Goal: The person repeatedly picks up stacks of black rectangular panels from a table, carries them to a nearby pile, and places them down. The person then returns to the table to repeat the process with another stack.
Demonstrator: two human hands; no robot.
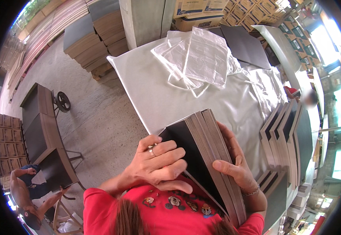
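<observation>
A thick stack of dark boards (207, 156) with layered grey-brown edges stands tilted against my chest. My right hand (233, 160) grips it from the right side, thumb across the edges and fingers behind. My left hand (158, 162), wearing a ring, is curled in front of the stack's black left face. Its index finger is by the stack's upper left corner. The inside of that palm is hidden, so I cannot make out whether anything is in it.
Ahead is a white-covered table (139, 90) with clear plastic bags (205, 58) and a dark sheet (245, 45). More board stacks (288, 141) stand at right. To the left, a person (31, 192) works at a long board stack (41, 121). Piled boards (86, 43) sit beside a pillar (143, 23).
</observation>
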